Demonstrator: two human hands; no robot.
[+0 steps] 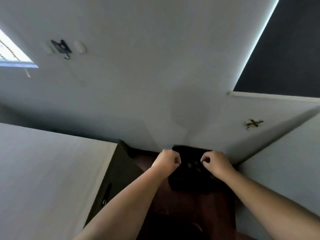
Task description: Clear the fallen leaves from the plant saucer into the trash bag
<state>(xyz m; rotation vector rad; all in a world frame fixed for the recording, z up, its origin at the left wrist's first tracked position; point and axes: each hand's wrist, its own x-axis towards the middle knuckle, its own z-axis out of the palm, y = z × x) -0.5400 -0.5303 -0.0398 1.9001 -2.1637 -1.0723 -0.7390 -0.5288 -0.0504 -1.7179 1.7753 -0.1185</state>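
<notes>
Both our hands pinch the rim of the black trash bag.

From the head camera, our left hand [167, 160] and right hand [217, 163] are curled tight, each gripping the top edge of the trash bag [190, 181], which stands on the dark red floor [199, 205] against the grey wall [155, 84] (a few pale leaves [194, 166] show inside). A pale cabinet [52, 170] stands to the left.
</notes>
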